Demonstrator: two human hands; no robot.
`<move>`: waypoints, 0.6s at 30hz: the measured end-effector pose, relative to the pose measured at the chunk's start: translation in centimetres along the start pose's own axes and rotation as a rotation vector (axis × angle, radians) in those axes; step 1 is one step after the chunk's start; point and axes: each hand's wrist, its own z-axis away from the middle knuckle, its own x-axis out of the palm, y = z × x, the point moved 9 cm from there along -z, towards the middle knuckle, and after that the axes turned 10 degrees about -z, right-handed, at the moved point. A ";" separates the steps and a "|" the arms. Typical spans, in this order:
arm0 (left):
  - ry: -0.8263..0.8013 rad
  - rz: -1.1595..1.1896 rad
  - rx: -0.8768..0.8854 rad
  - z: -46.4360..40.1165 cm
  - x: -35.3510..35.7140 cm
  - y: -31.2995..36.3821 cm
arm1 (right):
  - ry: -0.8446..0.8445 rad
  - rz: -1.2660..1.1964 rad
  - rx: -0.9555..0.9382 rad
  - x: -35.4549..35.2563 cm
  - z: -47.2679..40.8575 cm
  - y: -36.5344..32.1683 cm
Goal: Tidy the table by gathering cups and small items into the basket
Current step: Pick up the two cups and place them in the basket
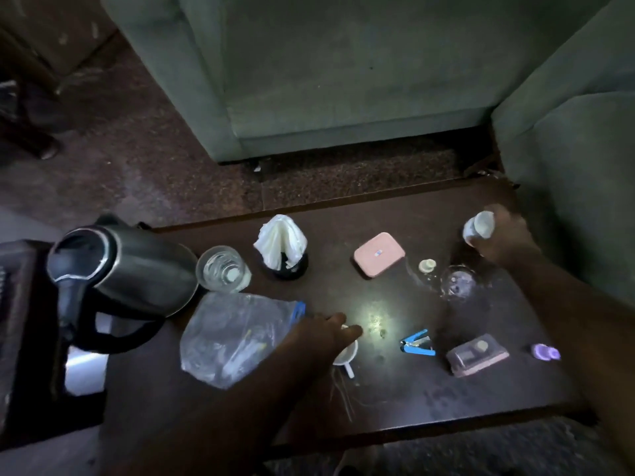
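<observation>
My left hand (323, 334) rests over a small white cup (345, 355) near the table's front, fingers on its rim. My right hand (505, 238) grips a small white cup (477, 226) at the far right of the dark table (395, 403). A clear glass (222, 269) stands beside the kettle, and another clear glass (458, 281) sits below my right hand. Small items lie about: a pink case (379, 255), a white cap (427, 266), a blue stapler (417, 343), a pink box (477, 355), a purple cap (545, 352). No basket is in view.
A steel kettle (120, 269) stands at the left on a dark stand. A clear plastic bag (233, 334) lies by my left arm. A napkin holder (283, 249) with white napkins stands at the back. Green sofas (343, 80) border the far and right sides.
</observation>
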 end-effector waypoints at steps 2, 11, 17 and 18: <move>0.006 0.006 -0.012 0.3 0.0 -0.2 | -0.016 -0.023 0.015 -0.2 0.0 -0.8; 0.120 0.136 0.021 4.9 -3.2 0.0 | 0.132 -0.096 -0.108 -2.9 10.3 -10.3; 0.223 0.232 -0.015 17.1 -10.1 -5.5 | -0.005 -0.090 -0.318 1.6 21.4 -23.3; 0.261 0.236 -0.031 20.1 -11.8 -7.2 | -0.035 -0.096 -0.335 2.4 23.1 -26.0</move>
